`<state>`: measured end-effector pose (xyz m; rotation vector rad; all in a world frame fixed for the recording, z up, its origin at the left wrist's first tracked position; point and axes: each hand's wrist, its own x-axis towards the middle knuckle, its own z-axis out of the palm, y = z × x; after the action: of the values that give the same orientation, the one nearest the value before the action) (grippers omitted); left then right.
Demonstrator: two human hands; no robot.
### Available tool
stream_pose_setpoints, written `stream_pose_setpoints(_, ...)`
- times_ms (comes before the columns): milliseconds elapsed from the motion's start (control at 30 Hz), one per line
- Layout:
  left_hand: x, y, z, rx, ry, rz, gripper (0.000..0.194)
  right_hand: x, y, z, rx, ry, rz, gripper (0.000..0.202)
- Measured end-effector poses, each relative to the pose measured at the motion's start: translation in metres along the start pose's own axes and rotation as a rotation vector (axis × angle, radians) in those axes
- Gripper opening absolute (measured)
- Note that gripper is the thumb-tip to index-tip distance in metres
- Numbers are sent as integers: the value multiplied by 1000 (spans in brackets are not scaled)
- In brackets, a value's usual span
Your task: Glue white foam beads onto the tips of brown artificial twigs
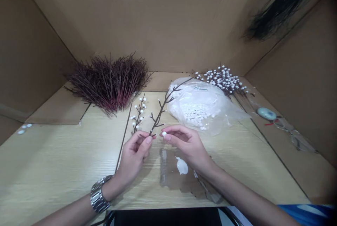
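Note:
My left hand (pixel 137 148) pinches a brown artificial twig (pixel 159 113) near its lower end; the twig leans up and to the right, with small white tips on some side shoots. Between the thumb and fingertips of my right hand (pixel 188 145) is a small white bead (pixel 164 134), close to a short shoot of the twig but apart from it. Beyond my left hand lies a twig with white berries (pixel 138 113). Below my right hand, a brown sheet (pixel 171 176) carries a white blob (pixel 182 166), perhaps glue.
A big bundle of bare twigs (pixel 110 82) lies at the back left. A clear plastic bag of white beads (pixel 197 113) sits back right, before a pile of berried twigs (pixel 223 80). Glasses (pixel 302 140) and a pale blue oval object (pixel 266 113) are at right. Cardboard walls (pixel 158 25) enclose the table.

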<state>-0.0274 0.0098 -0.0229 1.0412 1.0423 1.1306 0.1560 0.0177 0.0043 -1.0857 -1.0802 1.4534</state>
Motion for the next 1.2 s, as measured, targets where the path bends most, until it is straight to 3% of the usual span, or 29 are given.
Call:
stream_pose_setpoints(233, 0, -1, 2, 12, 13, -24, 31, -7, -7, 10, -69, -33, -96, 13)
stream_pose_setpoints(1200, -3, -2, -4, 136, -11, 86, 16, -13, 5, 12, -120, -33, -50, 15)
